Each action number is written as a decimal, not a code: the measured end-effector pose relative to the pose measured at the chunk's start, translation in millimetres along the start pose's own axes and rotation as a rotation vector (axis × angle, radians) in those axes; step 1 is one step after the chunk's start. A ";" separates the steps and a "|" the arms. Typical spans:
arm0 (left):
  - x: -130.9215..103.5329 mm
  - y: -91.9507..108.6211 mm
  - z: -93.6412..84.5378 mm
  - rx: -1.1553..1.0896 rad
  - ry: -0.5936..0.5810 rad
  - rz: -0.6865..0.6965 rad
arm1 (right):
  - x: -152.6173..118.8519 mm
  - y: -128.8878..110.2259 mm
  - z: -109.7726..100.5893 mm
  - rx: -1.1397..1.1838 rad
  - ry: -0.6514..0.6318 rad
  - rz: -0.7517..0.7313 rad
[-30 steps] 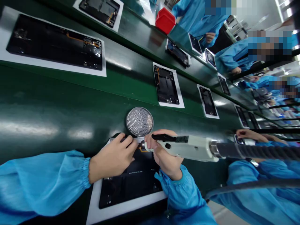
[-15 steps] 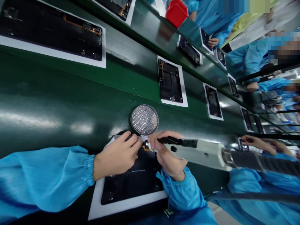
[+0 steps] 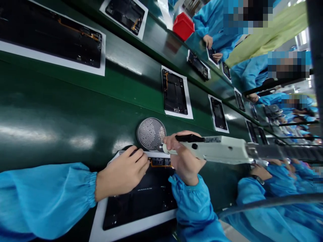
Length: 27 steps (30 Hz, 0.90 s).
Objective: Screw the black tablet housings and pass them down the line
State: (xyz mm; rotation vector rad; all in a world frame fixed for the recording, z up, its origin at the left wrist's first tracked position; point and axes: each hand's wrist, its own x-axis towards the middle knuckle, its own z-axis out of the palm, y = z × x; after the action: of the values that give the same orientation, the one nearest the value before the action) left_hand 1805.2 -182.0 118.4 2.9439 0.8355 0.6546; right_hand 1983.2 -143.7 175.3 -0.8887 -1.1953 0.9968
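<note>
Though L hand [image 3: 123,173] grip unclear, R hand [image 3: 186,163] round driver [image 3: 222,149], tiny pcs [image 3: 162,130] in dish [image 3: 144,132]

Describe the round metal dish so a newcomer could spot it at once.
On the green surface, find the dark rectangular panel partly covered by the left hand. Just beyond its far edge, by the tip of the pale tool, is the dish. Its round outline and dotted floor set it apart from neighbouring panels.

Black rectangular panel [image 3: 140,208]: upper left under bare left hand [image 3: 123,173], fingertip contact hidden.
White printed line [image 3: 144,189]: too small to read.
Off-white plastic driver [image 3: 227,149]: partly covered by bare right hand [image 3: 185,161].
Thick dark cable [image 3: 285,152]: blurred, cut by right edge.
Far blue-clad workers [image 3: 271,99]: blurred.
</note>
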 end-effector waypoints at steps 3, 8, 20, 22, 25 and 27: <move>-1.3 0.4 1.8 -0.029 -0.014 -0.014 | -3.1 3.9 1.2 -0.011 0.002 0.013; 0.9 0.4 0.3 -0.070 -0.044 -0.062 | -7.5 5.4 -0.7 -0.022 -0.007 0.039; -1.6 -0.2 0.3 -0.044 -0.026 -0.038 | -8.0 10.5 -1.0 -0.018 -0.030 0.075; -2.1 0.6 1.7 -0.010 0.005 -0.021 | -7.7 10.3 -1.8 -0.022 -0.042 0.073; -2.7 2.7 3.2 0.053 0.068 0.005 | -7.0 3.3 -1.6 -0.024 -0.021 0.044; -3.5 4.0 3.5 0.080 0.081 0.013 | -8.0 -4.6 -0.7 -0.027 0.006 0.017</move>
State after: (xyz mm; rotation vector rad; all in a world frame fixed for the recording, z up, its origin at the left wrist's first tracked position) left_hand 1805.9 -186.9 114.3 3.0146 0.8697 0.7641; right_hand 1983.9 -152.8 177.0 -0.9233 -1.2004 0.9931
